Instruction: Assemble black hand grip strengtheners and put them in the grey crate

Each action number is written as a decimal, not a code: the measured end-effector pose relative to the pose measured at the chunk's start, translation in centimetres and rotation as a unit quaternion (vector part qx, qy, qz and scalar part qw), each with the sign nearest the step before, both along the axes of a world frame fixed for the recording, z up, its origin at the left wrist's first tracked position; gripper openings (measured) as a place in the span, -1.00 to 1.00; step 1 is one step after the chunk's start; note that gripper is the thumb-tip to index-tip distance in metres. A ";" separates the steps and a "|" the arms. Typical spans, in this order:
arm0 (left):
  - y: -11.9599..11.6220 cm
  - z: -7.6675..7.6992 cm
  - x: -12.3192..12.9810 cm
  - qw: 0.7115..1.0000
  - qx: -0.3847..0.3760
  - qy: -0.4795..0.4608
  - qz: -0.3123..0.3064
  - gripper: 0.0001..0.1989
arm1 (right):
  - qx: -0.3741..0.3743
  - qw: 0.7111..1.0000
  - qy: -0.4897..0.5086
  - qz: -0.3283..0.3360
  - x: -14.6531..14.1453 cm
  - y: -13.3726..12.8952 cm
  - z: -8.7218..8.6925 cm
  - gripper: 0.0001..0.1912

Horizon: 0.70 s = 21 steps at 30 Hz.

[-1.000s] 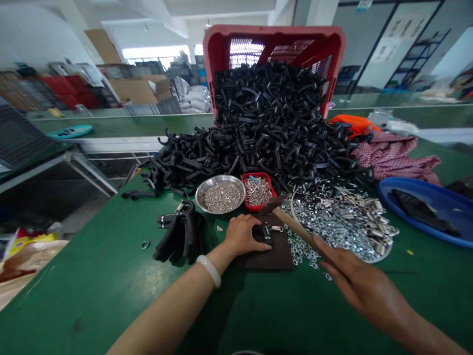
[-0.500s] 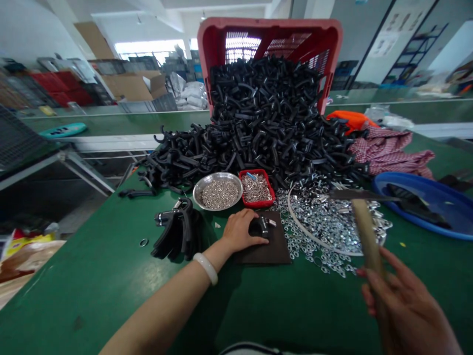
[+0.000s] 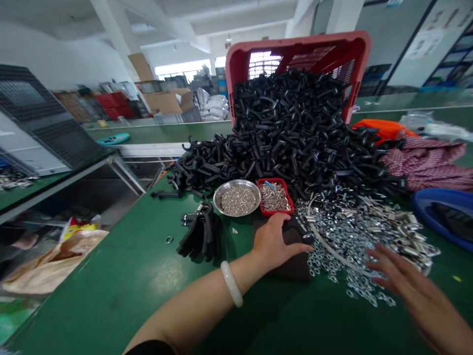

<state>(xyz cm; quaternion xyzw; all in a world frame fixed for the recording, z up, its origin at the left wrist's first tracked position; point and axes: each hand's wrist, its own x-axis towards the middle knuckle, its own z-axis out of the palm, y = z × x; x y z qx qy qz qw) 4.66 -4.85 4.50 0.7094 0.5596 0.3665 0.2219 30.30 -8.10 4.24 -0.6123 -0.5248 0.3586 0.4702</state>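
Washers lie under spread right fingers, perhaps hovering; left fingers rest together on a dark pad.

The heaped handles were matt black plastic, the loose washers shiny silvery metal. The crate was red plastic, the checked rag woven cloth.

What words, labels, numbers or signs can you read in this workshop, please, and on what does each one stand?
Wall poster: too small and blurred to read.
Printed plastic bag: its print is too blurred to read.
No other text can be read.
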 end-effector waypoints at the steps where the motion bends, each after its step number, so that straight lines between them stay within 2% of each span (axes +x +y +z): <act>1: -0.2 0.3 0.6 1.000 0.011 0.017 -0.002 -0.30 | -0.045 0.994 0.086 0.042 -3.3 0.9 0.2 -0.49; 2: -0.4 0.6 1.0 0.999 0.020 0.037 -0.007 -0.32 | -0.086 0.977 0.182 0.065 -6.4 1.9 0.3 -0.51; 3: -0.5 0.8 1.4 0.998 0.027 0.059 -0.013 -0.37 | -0.127 0.945 0.288 0.089 -9.0 3.0 0.4 -0.52; 5: -0.1 1.2 1.1 0.993 0.038 0.106 -0.035 -0.46 | -0.134 0.914 0.382 0.011 -12.6 5.2 0.4 -0.68; 7: 1.4 1.9 -0.9 0.986 0.041 0.155 -0.035 -0.55 | -0.136 0.905 0.403 -0.021 -14.0 6.8 0.2 -0.74; 8: 2.7 2.3 -2.7 0.983 0.038 0.179 -0.019 -0.59 | -0.136 0.908 0.397 -0.015 -14.1 7.2 0.1 -0.74; 11: 8.1 3.8 -9.8 0.960 0.006 0.219 0.176 -0.73 | -0.124 0.929 0.348 0.014 -13.0 7.0 -0.3 -0.72; 13: 12.0 4.4 -14.5 0.938 -0.048 0.208 0.275 -0.69 | -0.118 0.944 0.308 0.020 -12.2 6.2 -0.6 -0.72; 16: 17.0 4.2 -18.4 0.943 -0.065 0.190 0.266 -0.55 | -0.124 0.955 0.267 0.032 -11.2 5.1 -0.7 -0.70; 18: 19.3 3.6 -18.9 0.950 -0.046 0.191 0.242 -0.50 | -0.131 0.959 0.252 0.026 -10.6 4.8 -0.8 -0.68; 21: 21.1 2.9 -18.6 0.953 -0.010 0.203 0.225 -0.62 | -0.131 0.964 0.232 0.011 -9.7 4.7 -1.0 -0.65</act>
